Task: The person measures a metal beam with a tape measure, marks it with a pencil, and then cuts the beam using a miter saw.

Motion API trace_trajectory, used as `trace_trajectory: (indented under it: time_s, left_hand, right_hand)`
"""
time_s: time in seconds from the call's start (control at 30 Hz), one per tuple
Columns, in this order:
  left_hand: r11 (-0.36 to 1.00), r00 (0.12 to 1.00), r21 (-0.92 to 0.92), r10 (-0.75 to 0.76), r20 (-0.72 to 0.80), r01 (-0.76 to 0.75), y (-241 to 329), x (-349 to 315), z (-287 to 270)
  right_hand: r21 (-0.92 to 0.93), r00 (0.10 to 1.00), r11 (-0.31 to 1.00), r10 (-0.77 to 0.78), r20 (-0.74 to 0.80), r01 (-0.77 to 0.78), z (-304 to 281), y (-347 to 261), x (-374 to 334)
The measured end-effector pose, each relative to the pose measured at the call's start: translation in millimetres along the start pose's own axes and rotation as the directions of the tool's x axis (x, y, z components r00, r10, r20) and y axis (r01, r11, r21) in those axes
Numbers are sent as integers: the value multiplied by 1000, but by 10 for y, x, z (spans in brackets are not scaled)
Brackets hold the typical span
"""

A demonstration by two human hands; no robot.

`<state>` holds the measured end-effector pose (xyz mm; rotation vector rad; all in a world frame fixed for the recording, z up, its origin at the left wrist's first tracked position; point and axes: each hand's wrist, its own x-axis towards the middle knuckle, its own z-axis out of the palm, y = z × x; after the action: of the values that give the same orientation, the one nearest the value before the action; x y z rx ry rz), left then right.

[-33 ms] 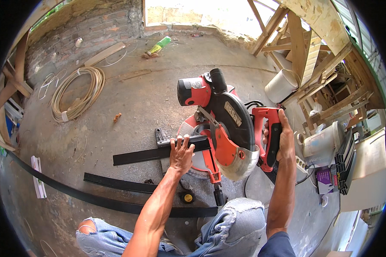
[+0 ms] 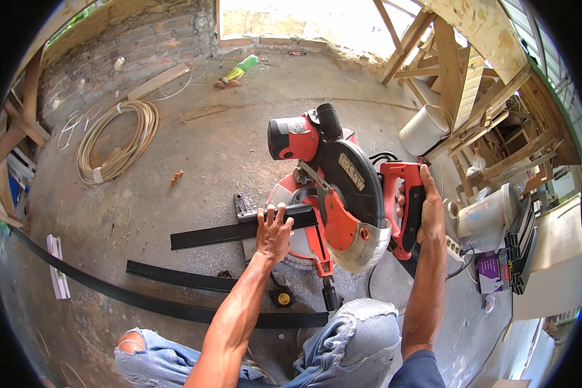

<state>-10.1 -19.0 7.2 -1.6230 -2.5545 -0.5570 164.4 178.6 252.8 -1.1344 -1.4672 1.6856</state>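
Note:
A red and black miter saw (image 2: 350, 171) stands on the floor in front of me, its head raised. My right hand (image 2: 430, 210) is wrapped round the saw's D-shaped handle (image 2: 412, 213). My left hand (image 2: 275, 234) holds a short black bar (image 2: 207, 237) down against the saw's fence, with the fingers bent over its far edge. The bar's left end sticks out past the saw base; its right end lies near the saw's middle. Under the clear guard (image 2: 362, 252), the blade is mostly hidden. Nearer to me lie another black strip (image 2: 174, 277) and a long one (image 2: 161, 307).
A tape measure (image 2: 282, 298) lies close to the saw's base. Coiled hose (image 2: 152, 139) and a green bottle (image 2: 242, 66) are on the floor farther off. At right stand white buckets (image 2: 425, 128), a power strip (image 2: 454, 248), black profiles (image 2: 520, 249) and stacked timber (image 2: 498, 149).

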Motion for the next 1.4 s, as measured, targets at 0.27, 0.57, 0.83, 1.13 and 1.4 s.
trace_trajectory:
  time_s: [0.27, 0.57, 0.83, 1.13, 1.4]
  left_hand:
    - [1000, 999, 6, -24, 33, 23, 33, 20, -37]
    - [997, 998, 69, -33, 45, 30, 57, 21, -9]
    - [996, 999, 81, -37, 36, 34, 61, 25, -3]
    - [997, 999, 63, -38, 28, 36, 77, 28, -15]
    - [997, 998, 60, -45, 32, 43, 64, 21, -1]
  right_hand:
    - [-12, 1000, 1000, -25, -8, 25, -26, 20, 33]
    - [-52, 1000, 999, -8, 17, 9, -29, 13, 22]
    - [-49, 999, 999, -11, 33, 13, -39, 27, 28]
    - [-45, 999, 999, -11, 34, 12, -56, 27, 41]
    - [-30, 1000, 999, -9, 27, 9, -17, 12, 3]
